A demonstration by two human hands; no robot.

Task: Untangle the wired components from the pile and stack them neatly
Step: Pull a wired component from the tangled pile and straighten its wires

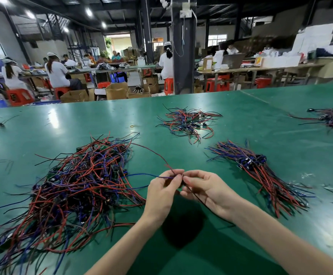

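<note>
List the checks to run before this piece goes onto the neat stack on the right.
1. Grip: left hand and right hand both pinch the wired component: ok.
2. Freed from the tangled pile: its red wire and blue wire reach back to the pile's edge, ends hidden: cannot tell.
3. Black wire trails by the right wrist, away from the pile: ok.
4. Bare table between hands and neat stack: ok.
5. Stack wires lie roughly parallel: ok.
6. Component's facing, hidden by fingers: cannot tell.
</note>
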